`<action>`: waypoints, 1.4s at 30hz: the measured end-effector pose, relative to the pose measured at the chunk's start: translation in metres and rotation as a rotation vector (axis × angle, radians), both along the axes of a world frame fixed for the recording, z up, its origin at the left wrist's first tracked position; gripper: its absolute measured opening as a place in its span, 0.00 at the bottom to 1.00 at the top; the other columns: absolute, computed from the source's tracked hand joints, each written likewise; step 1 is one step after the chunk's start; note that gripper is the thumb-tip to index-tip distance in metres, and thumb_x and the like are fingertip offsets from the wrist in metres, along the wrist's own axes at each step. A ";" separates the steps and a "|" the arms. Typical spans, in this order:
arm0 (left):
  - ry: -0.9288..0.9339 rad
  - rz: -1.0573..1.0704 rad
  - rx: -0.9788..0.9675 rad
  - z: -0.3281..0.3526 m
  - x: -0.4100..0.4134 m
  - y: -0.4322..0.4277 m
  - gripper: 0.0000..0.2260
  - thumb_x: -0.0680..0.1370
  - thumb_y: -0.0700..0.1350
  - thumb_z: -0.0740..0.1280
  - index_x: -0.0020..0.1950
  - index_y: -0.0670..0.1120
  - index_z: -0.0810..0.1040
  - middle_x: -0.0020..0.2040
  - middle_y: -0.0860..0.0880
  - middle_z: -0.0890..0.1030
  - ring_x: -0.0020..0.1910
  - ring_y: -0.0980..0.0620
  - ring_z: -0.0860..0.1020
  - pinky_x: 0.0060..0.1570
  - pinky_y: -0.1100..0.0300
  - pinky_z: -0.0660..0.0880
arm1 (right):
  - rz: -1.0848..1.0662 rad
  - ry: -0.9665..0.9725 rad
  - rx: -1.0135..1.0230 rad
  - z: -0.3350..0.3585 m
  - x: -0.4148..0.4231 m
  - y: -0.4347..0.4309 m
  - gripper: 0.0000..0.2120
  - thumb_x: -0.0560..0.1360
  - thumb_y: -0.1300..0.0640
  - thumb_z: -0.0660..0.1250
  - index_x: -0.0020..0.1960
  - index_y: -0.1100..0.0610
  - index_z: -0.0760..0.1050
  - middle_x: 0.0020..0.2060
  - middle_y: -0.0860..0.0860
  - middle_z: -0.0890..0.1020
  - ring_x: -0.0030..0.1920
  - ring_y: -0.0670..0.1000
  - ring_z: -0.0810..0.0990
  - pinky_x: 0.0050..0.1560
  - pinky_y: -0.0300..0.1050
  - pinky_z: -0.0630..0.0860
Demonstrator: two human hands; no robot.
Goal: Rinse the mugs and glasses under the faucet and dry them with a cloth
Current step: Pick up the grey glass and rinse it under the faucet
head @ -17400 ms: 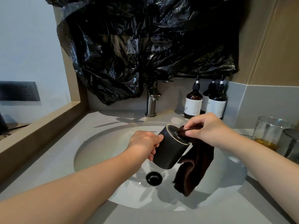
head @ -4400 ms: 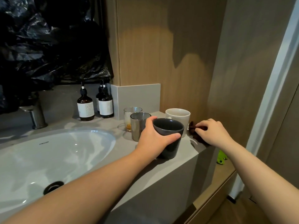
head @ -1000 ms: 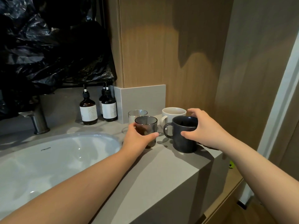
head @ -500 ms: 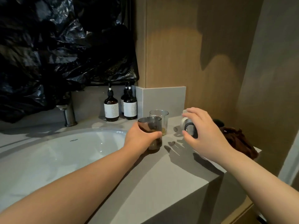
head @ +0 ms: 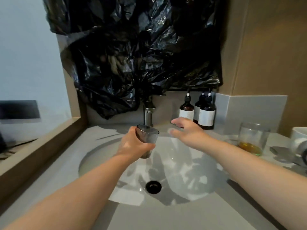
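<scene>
Altogether one smoky glass [head: 147,136], one clear glass [head: 252,136], three bottles [head: 206,113], one mug [head: 299,135].

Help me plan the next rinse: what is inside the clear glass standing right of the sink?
The clear glass holds a shallow amber pool at its bottom; above that it looks empty. Nothing covers it, though blur hides any film on its walls.
</scene>
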State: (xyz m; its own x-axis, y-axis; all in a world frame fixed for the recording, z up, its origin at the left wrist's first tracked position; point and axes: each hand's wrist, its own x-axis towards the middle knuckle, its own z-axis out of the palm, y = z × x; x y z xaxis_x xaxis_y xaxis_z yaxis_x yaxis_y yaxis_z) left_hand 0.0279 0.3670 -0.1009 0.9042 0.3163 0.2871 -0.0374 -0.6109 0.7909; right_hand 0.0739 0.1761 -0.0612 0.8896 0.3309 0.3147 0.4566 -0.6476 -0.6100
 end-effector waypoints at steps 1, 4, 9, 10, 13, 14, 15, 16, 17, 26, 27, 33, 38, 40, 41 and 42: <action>-0.006 0.009 0.054 0.000 0.002 0.005 0.23 0.63 0.51 0.77 0.52 0.54 0.69 0.42 0.57 0.78 0.42 0.55 0.78 0.39 0.61 0.75 | 0.002 0.014 0.006 0.003 0.008 0.012 0.22 0.77 0.51 0.64 0.69 0.51 0.67 0.67 0.49 0.70 0.65 0.49 0.70 0.59 0.39 0.66; -0.016 -0.030 0.334 -0.001 0.004 0.009 0.24 0.62 0.52 0.74 0.54 0.54 0.69 0.46 0.55 0.78 0.43 0.54 0.78 0.39 0.59 0.77 | -0.005 0.037 0.092 0.018 0.034 0.040 0.25 0.78 0.49 0.62 0.73 0.51 0.61 0.70 0.52 0.67 0.66 0.52 0.69 0.60 0.42 0.66; -0.090 -0.109 1.067 -0.001 0.005 0.005 0.29 0.71 0.46 0.70 0.69 0.54 0.62 0.63 0.51 0.70 0.62 0.48 0.67 0.61 0.51 0.64 | -0.081 0.059 0.232 0.042 0.074 0.061 0.27 0.80 0.50 0.60 0.76 0.51 0.56 0.70 0.56 0.67 0.67 0.55 0.68 0.58 0.41 0.63; -0.098 -0.117 1.182 0.001 0.007 0.004 0.29 0.71 0.45 0.69 0.69 0.53 0.61 0.65 0.50 0.68 0.63 0.47 0.66 0.62 0.50 0.63 | -0.090 0.049 0.230 0.044 0.080 0.064 0.27 0.80 0.50 0.60 0.76 0.51 0.56 0.70 0.57 0.67 0.67 0.56 0.69 0.57 0.42 0.64; -0.124 -0.144 1.389 0.006 0.010 0.003 0.34 0.71 0.43 0.72 0.72 0.52 0.58 0.67 0.48 0.66 0.65 0.45 0.65 0.63 0.48 0.62 | -0.121 -0.003 0.180 0.044 0.095 0.071 0.25 0.80 0.50 0.60 0.75 0.49 0.58 0.72 0.56 0.64 0.67 0.56 0.69 0.58 0.44 0.65; -0.131 -0.150 1.426 0.009 0.009 0.006 0.35 0.71 0.42 0.72 0.73 0.52 0.57 0.68 0.47 0.65 0.66 0.45 0.64 0.65 0.46 0.60 | -0.131 -0.030 0.173 0.044 0.098 0.072 0.24 0.80 0.50 0.60 0.74 0.49 0.60 0.71 0.55 0.65 0.67 0.56 0.69 0.58 0.43 0.66; -0.148 -0.152 1.454 0.011 0.008 0.010 0.36 0.72 0.41 0.72 0.74 0.52 0.57 0.69 0.47 0.65 0.68 0.44 0.63 0.67 0.44 0.59 | -0.146 -0.062 0.176 0.044 0.101 0.073 0.22 0.80 0.51 0.60 0.73 0.50 0.63 0.70 0.55 0.67 0.66 0.55 0.70 0.57 0.43 0.66; -0.160 -0.151 1.476 0.013 0.007 0.014 0.35 0.72 0.40 0.70 0.74 0.52 0.56 0.70 0.46 0.64 0.69 0.44 0.62 0.69 0.43 0.57 | -0.161 -0.096 0.182 0.046 0.102 0.073 0.20 0.79 0.51 0.61 0.71 0.51 0.67 0.68 0.54 0.70 0.65 0.55 0.71 0.57 0.42 0.67; -0.149 -0.146 1.500 0.014 0.006 0.020 0.35 0.73 0.39 0.69 0.75 0.52 0.55 0.71 0.46 0.63 0.70 0.44 0.61 0.69 0.42 0.55 | -0.172 -0.131 0.189 0.047 0.104 0.073 0.19 0.79 0.51 0.62 0.69 0.53 0.70 0.65 0.54 0.73 0.64 0.54 0.73 0.57 0.41 0.67; -0.129 -0.196 1.483 0.008 0.005 0.035 0.34 0.72 0.36 0.68 0.73 0.55 0.58 0.71 0.48 0.62 0.70 0.46 0.58 0.72 0.39 0.49 | -0.251 -0.264 0.148 0.059 0.112 0.073 0.12 0.77 0.50 0.66 0.55 0.55 0.81 0.53 0.53 0.82 0.55 0.55 0.79 0.55 0.46 0.75; -0.086 -0.216 1.497 0.006 0.007 0.030 0.35 0.72 0.36 0.69 0.73 0.54 0.58 0.71 0.47 0.62 0.71 0.46 0.58 0.73 0.40 0.49 | -0.251 -0.269 0.146 0.059 0.112 0.073 0.11 0.77 0.51 0.66 0.53 0.56 0.81 0.52 0.53 0.82 0.54 0.55 0.79 0.54 0.47 0.75; -0.097 -0.225 1.080 -0.016 0.013 0.039 0.32 0.67 0.43 0.71 0.69 0.56 0.64 0.58 0.51 0.69 0.59 0.49 0.66 0.62 0.51 0.66 | -0.274 -0.259 0.170 0.061 0.115 0.076 0.11 0.75 0.51 0.69 0.52 0.57 0.81 0.53 0.54 0.81 0.54 0.56 0.79 0.56 0.50 0.76; 0.084 -0.173 0.330 -0.021 0.012 0.044 0.34 0.63 0.52 0.74 0.66 0.58 0.66 0.52 0.54 0.72 0.49 0.53 0.75 0.45 0.55 0.80 | -0.282 -0.263 0.130 0.064 0.116 0.077 0.09 0.76 0.52 0.69 0.49 0.57 0.81 0.53 0.55 0.81 0.53 0.57 0.79 0.54 0.49 0.77; 0.067 -0.175 0.190 -0.020 0.012 0.041 0.27 0.63 0.51 0.75 0.59 0.58 0.69 0.49 0.55 0.74 0.45 0.55 0.77 0.42 0.55 0.81 | -0.283 -0.273 0.111 0.067 0.116 0.076 0.08 0.76 0.52 0.69 0.48 0.57 0.81 0.53 0.55 0.81 0.53 0.57 0.79 0.53 0.48 0.76; 0.059 -0.182 0.157 -0.019 0.012 0.040 0.24 0.63 0.51 0.75 0.55 0.58 0.70 0.47 0.55 0.75 0.44 0.56 0.78 0.42 0.56 0.81 | -0.284 -0.278 0.104 0.068 0.116 0.076 0.08 0.75 0.52 0.69 0.48 0.57 0.81 0.53 0.56 0.82 0.53 0.57 0.79 0.52 0.48 0.76; 0.056 -0.188 0.140 -0.020 0.012 0.038 0.23 0.63 0.50 0.76 0.54 0.58 0.71 0.47 0.55 0.75 0.43 0.56 0.78 0.40 0.57 0.81 | -0.282 -0.284 0.096 0.068 0.116 0.076 0.08 0.75 0.52 0.69 0.48 0.57 0.81 0.52 0.56 0.82 0.53 0.57 0.79 0.52 0.48 0.77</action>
